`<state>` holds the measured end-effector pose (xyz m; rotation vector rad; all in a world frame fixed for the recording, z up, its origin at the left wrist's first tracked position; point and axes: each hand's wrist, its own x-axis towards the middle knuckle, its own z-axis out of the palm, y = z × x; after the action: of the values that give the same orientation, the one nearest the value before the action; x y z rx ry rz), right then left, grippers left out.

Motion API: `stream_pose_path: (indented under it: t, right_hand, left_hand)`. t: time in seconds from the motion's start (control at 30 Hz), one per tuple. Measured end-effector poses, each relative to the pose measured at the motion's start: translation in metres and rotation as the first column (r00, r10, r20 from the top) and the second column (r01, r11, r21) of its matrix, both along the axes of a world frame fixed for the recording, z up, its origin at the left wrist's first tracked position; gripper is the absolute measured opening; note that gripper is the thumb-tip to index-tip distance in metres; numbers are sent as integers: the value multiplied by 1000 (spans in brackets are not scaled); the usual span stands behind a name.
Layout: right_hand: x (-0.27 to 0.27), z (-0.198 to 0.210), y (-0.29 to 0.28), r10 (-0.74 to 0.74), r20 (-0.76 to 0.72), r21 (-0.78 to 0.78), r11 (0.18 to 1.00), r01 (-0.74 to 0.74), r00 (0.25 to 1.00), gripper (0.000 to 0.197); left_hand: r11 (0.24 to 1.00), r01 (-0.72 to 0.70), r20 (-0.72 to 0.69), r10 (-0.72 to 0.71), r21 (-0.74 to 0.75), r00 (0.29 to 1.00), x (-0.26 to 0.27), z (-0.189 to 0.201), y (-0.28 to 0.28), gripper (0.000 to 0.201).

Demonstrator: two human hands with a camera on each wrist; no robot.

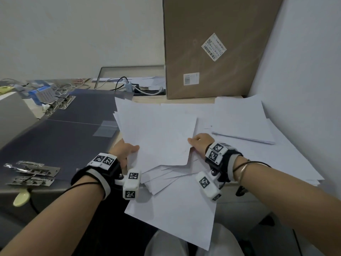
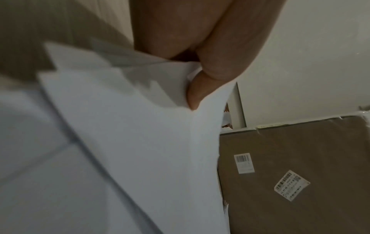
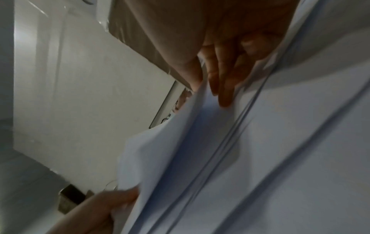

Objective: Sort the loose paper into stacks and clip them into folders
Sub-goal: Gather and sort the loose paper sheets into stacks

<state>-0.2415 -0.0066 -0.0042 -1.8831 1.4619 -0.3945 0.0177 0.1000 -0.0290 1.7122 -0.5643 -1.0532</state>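
A loose bundle of white sheets [image 1: 156,137] is lifted off the desk between both hands. My left hand [image 1: 127,150] pinches its left edge, thumb on top; in the left wrist view the thumb and a fingertip [image 2: 195,95] clamp the paper [image 2: 140,126]. My right hand [image 1: 200,140] grips the bundle's right edge, its fingers [image 3: 224,88] under the sheets [image 3: 170,150]. More white paper [image 1: 239,117] lies spread over the desk to the right and hangs over the front edge [image 1: 175,218]. A dark folder [image 1: 64,130] lies open to the left, with metal clip mechanisms [image 1: 31,172] near me and at its far end [image 1: 59,105].
A tall cardboard box [image 1: 212,52] stands against the wall behind the paper. Cables and a small adapter [image 1: 129,87] lie at the back of the desk. Clutter with a blue box [image 1: 39,91] fills the far left corner. A wall closes in on the right.
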Motion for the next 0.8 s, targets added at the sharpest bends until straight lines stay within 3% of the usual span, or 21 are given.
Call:
stream_pose_path:
  t: [0.07, 0.13, 0.23, 0.3, 0.47, 0.63, 0.8]
  right_hand:
    - [-17, 2, -14, -80, 20, -77, 994, 81, 997, 14]
    - [-32, 5, -25, -137, 42, -111, 984, 140, 990, 24]
    - [-46, 14, -37, -138, 51, -27, 990, 140, 989, 46]
    - [-49, 20, -42, -120, 116, 87, 990, 110, 986, 48]
    - [-52, 27, -46, -51, 144, 218, 976, 18, 988, 7]
    - [-51, 25, -44, -86, 174, 116, 991, 67, 981, 31]
    - [-63, 23, -49, -167, 239, 35, 986, 164, 956, 27]
  left_hand:
    - [998, -36, 1, 36, -42, 999, -2, 3, 3, 42]
    - [996, -24, -15, 22, -91, 1000, -2, 5, 7, 48]
    - [987, 20, -44, -28, -162, 999, 3, 8, 14, 49]
    - [979, 77, -48, -88, -189, 995, 4, 10, 18, 49]
    - [974, 120, -12, -124, -190, 992, 10, 10, 22, 43]
    - [976, 110, -39, -119, -186, 992, 11, 8, 24, 43]
    - [990, -23, -24, 20, -137, 1000, 21, -2, 17, 44]
